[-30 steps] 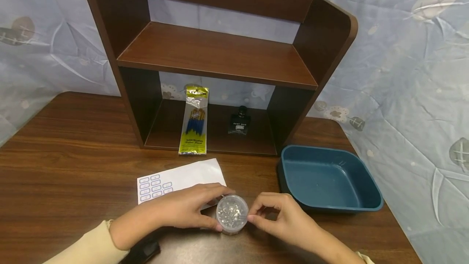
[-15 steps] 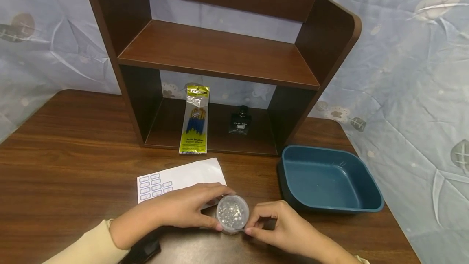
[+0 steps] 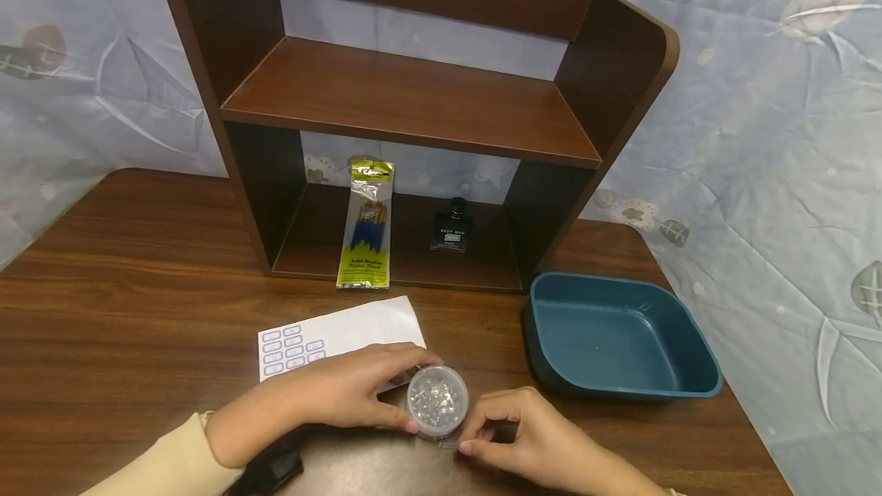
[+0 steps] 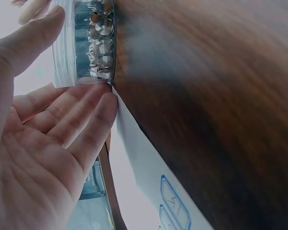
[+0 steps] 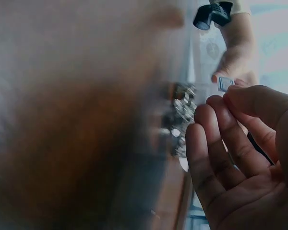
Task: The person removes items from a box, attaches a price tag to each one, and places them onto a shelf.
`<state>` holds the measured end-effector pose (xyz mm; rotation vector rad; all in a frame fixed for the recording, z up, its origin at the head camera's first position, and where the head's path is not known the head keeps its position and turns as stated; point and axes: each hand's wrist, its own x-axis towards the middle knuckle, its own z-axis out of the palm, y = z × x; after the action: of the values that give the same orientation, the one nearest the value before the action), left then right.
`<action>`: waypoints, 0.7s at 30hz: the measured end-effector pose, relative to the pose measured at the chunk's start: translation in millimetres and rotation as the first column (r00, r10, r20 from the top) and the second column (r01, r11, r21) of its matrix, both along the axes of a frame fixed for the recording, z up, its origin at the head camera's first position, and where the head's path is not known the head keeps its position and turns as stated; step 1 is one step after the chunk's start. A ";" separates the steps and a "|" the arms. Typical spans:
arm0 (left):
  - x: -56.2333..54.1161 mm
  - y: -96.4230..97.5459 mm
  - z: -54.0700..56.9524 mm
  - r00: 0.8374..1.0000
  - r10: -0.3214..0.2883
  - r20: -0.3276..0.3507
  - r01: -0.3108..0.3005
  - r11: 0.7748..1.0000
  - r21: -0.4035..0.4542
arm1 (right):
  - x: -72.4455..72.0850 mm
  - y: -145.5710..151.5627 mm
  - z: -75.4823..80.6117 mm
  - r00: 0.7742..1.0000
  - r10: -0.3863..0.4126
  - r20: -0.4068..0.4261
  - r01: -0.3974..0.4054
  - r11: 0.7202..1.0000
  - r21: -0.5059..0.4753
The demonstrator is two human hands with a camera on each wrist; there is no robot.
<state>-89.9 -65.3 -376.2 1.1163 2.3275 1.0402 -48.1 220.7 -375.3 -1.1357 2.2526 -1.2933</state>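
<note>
A round clear jar of thumbtacks [image 3: 437,402] stands on the table in front of me, its lid on top. My left hand [image 3: 358,389] holds it from the left, thumb at the near side and fingers at the far side. In the left wrist view, silvery tacks show through the jar's wall [image 4: 100,48]. My right hand [image 3: 524,435] is just right of the jar, thumb and forefinger pinching a small clear label sticker [image 3: 449,444]. In the right wrist view the label [image 5: 225,84] shows a blue border, and the other fingers are bent beside the jar.
A white sheet of blue-bordered labels [image 3: 365,325] lies behind my left hand. The brown shelf [image 3: 413,106] holds a packet of artist brushes [image 3: 367,228] and a dark bottle [image 3: 451,228]. To the right stands a blue bin [image 3: 620,391]. A dark object [image 3: 272,469] lies by my left forearm.
My right hand has brought the label from over the lid's right edge down to the jar's near right side. My left hand and the jar have stayed put.
</note>
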 end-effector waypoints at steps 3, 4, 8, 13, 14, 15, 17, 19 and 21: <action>0.1 -0.5 0.3 1.000 0.002 -0.003 -0.002 1.000 -0.003 | 2.2 -2.2 -4.7 1.000 0.003 0.012 -0.003 1.000 0.009; 0.1 -0.7 0.3 1.000 0.002 -0.006 -0.002 1.000 -0.005 | 2.8 -3.0 -6.1 1.000 -0.001 0.020 0.001 1.000 0.012; 0.5 -1.0 0.8 1.000 0.001 -0.001 -0.001 1.000 -0.006 | 4.4 -5.6 -10.3 0.999 -0.028 0.017 0.028 0.999 0.017; 1.2 -1.0 1.4 1.000 -0.014 -0.004 0.014 1.000 0.009 | 6.3 -6.9 -13.2 0.998 -0.057 0.027 0.057 0.998 0.010; 1.4 -1.1 1.5 1.000 -0.018 -0.009 0.018 1.000 0.014 | 6.6 -7.2 -13.5 0.998 -0.060 0.032 0.060 0.998 0.009; 1.6 -1.2 1.7 1.000 -0.017 -0.012 0.017 1.000 0.013 | 6.9 -7.4 -13.8 0.997 -0.066 0.036 0.066 0.998 0.008; 1.9 -0.6 1.8 1.000 -0.008 -0.003 0.008 1.000 0.006 | 7.2 -7.8 -14.1 0.996 -0.075 0.046 0.075 0.997 0.008; 2.5 -0.3 2.3 1.000 -0.005 -0.020 0.005 1.000 -0.001 | 7.5 -8.1 -14.1 0.995 -0.084 0.048 0.083 0.996 0.010; 3.3 0.3 3.0 0.999 -0.001 -0.039 0.000 1.000 -0.016 | 7.8 -8.5 -14.1 0.995 -0.093 0.048 0.092 0.996 0.012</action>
<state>-86.6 -65.0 -373.2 1.1407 2.3616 1.0067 -40.3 212.2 -389.4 -0.9960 2.2977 -1.3280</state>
